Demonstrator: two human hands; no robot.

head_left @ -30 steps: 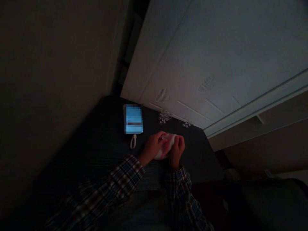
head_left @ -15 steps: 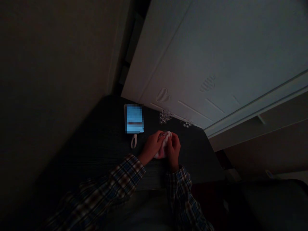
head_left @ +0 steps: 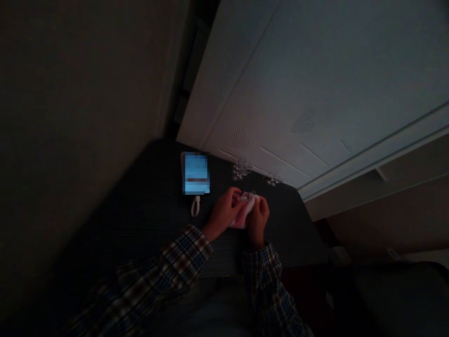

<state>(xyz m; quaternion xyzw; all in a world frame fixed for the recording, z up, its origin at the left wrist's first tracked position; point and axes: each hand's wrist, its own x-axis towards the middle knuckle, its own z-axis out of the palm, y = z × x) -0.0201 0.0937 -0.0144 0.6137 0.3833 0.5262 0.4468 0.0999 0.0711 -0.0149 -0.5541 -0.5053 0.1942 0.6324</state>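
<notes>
Between my two hands is a pink and white cloth [head_left: 242,217], held a little above or on the dark tabletop; the dim light does not show which. My left hand [head_left: 224,206] has its fingers closed on the cloth's left side. Opposite it, my right hand [head_left: 258,217] pinches the white right edge. Something clear and shiny shows at the top of the cloth, near the fingertips, too small and dark to name. Just beyond my hands lies a cluster of small clear, shiny round pieces [head_left: 241,169], and a smaller cluster [head_left: 274,180] sits to its right.
A box-like thing with a blurred bright blue face [head_left: 195,173] stands left of my hands, a pale loop [head_left: 195,206] in front of it. The dark table [head_left: 140,210] meets a white panel with heart reliefs [head_left: 315,70] behind. A wall [head_left: 70,93] rises at left.
My right hand has shifted slightly right, away from the left, and the cloth is spread wider between them. More of its pink part and the clear shiny thing now show.
</notes>
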